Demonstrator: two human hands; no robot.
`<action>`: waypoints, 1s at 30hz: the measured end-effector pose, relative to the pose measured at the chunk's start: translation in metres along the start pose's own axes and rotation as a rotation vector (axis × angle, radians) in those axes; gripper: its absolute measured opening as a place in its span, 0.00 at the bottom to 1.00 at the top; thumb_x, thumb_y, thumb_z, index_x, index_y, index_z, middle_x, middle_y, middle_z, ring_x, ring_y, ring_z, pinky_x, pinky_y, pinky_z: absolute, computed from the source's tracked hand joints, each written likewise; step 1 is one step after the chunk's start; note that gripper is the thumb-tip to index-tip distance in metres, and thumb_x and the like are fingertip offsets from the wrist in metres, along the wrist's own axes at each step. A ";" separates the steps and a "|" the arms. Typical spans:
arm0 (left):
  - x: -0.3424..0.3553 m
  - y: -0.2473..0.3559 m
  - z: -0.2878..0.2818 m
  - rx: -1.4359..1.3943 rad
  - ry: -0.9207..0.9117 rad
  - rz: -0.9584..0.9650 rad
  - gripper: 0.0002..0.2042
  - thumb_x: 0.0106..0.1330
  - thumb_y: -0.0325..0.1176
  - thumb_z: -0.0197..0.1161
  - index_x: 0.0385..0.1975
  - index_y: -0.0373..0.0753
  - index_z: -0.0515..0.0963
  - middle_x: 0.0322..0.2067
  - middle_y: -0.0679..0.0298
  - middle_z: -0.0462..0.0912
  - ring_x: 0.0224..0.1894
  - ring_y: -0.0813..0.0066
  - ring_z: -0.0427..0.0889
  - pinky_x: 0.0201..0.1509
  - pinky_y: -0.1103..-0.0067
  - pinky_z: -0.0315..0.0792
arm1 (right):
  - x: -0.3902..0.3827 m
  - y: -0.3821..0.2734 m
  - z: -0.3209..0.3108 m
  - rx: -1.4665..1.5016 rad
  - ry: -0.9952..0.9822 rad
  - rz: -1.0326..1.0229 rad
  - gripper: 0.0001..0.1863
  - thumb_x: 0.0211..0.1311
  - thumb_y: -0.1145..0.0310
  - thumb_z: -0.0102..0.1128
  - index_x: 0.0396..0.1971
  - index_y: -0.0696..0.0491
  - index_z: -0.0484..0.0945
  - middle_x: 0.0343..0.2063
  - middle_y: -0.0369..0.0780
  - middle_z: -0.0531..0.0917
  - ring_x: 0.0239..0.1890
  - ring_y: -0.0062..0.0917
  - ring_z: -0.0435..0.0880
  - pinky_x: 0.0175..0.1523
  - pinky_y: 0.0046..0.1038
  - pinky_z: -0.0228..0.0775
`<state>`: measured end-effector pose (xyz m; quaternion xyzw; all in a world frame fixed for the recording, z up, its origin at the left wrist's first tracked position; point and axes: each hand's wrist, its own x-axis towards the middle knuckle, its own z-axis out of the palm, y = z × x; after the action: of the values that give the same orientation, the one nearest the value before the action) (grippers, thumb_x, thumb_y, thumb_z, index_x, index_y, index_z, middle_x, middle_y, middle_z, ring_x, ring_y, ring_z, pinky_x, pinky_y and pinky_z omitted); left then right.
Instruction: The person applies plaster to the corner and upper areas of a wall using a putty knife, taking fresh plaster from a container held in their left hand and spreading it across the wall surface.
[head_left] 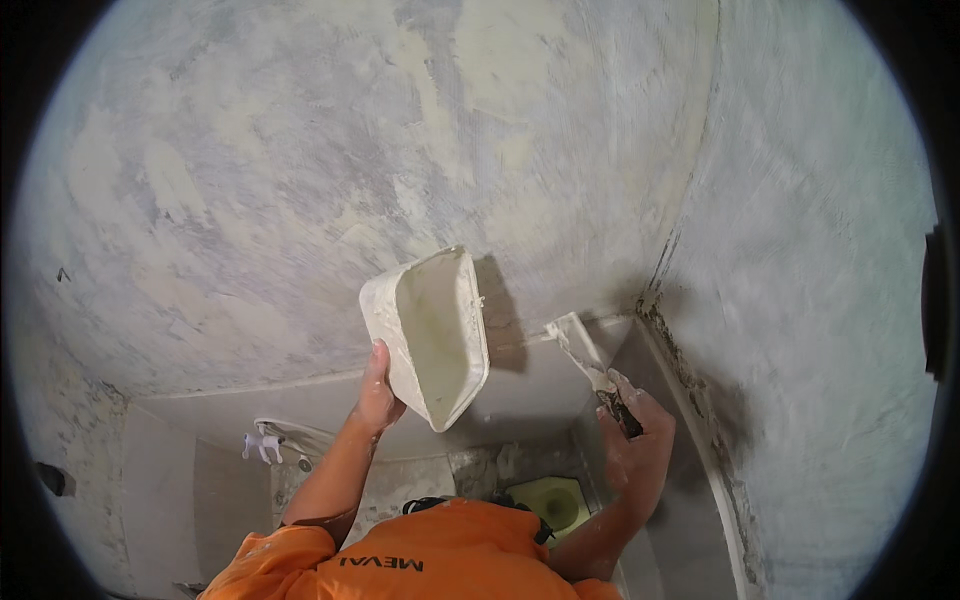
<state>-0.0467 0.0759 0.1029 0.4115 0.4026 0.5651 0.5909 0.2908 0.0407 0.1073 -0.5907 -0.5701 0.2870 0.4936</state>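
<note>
My left hand [378,397] is closed on the side of a white plastic tub [385,315], tilted so that its opening faces right. Pale plaster smears the tub's rim and walls, and a thin coat shows inside. In my right hand [640,440] is a putty knife [578,345], gripped by its dark, plaster-stained handle. Its blade, coated in white plaster, points up and left, to the right of the tub and apart from it. Beyond both hands is a patchy grey and cream plastered wall [300,180]; I cannot tell whether the blade touches it.
A second plastered wall [830,250] stands on the right, meeting the first at a rough, dark corner. Smooth panels [330,400] run along the lower wall. A pale purple tap [263,446] juts out at lower left. Below lies a yellowish basin-like fixture [550,500].
</note>
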 end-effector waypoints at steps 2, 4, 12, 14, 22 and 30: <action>0.005 -0.001 0.004 0.007 -0.019 0.002 0.39 0.77 0.64 0.41 0.76 0.38 0.51 0.72 0.56 0.64 0.72 0.59 0.66 0.74 0.61 0.62 | 0.001 -0.002 0.000 0.046 -0.001 0.083 0.21 0.50 0.80 0.67 0.48 0.62 0.83 0.27 0.44 0.78 0.26 0.34 0.76 0.37 0.28 0.70; 0.008 -0.005 0.005 0.022 -0.058 0.012 0.39 0.77 0.64 0.41 0.76 0.39 0.51 0.72 0.56 0.63 0.72 0.59 0.66 0.75 0.60 0.62 | -0.001 0.008 0.003 0.116 0.015 -0.068 0.21 0.52 0.80 0.66 0.49 0.63 0.82 0.27 0.44 0.78 0.27 0.33 0.76 0.38 0.29 0.71; 0.012 -0.005 0.027 -0.031 -0.030 0.014 0.42 0.74 0.67 0.42 0.76 0.41 0.52 0.72 0.55 0.63 0.72 0.57 0.66 0.74 0.58 0.62 | -0.013 0.017 0.055 0.346 -0.071 0.104 0.22 0.60 0.76 0.60 0.55 0.66 0.77 0.35 0.50 0.80 0.33 0.38 0.79 0.44 0.33 0.72; 0.011 -0.008 0.026 0.014 -0.055 0.046 0.42 0.74 0.67 0.42 0.76 0.40 0.52 0.71 0.55 0.64 0.71 0.56 0.67 0.73 0.58 0.63 | -0.011 0.013 0.059 0.294 -0.069 -0.064 0.22 0.61 0.76 0.60 0.55 0.67 0.76 0.36 0.51 0.80 0.33 0.39 0.79 0.44 0.33 0.72; 0.023 -0.027 0.024 0.159 0.017 0.063 0.38 0.73 0.52 0.61 0.74 0.37 0.55 0.65 0.59 0.69 0.65 0.68 0.69 0.71 0.70 0.61 | -0.026 -0.018 0.048 0.149 -0.209 -0.116 0.25 0.60 0.77 0.59 0.58 0.68 0.74 0.38 0.50 0.79 0.37 0.38 0.80 0.47 0.30 0.73; 0.016 -0.016 0.006 -0.144 0.012 -0.103 0.37 0.75 0.60 0.50 0.74 0.38 0.56 0.67 0.56 0.69 0.68 0.62 0.70 0.73 0.64 0.63 | -0.030 -0.012 0.028 0.356 -0.080 0.008 0.24 0.54 0.81 0.61 0.54 0.67 0.78 0.36 0.38 0.80 0.38 0.19 0.76 0.47 0.20 0.68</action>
<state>-0.0346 0.0913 0.0894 0.3434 0.3849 0.5640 0.6449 0.2555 0.0171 0.1018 -0.4845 -0.5271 0.4088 0.5661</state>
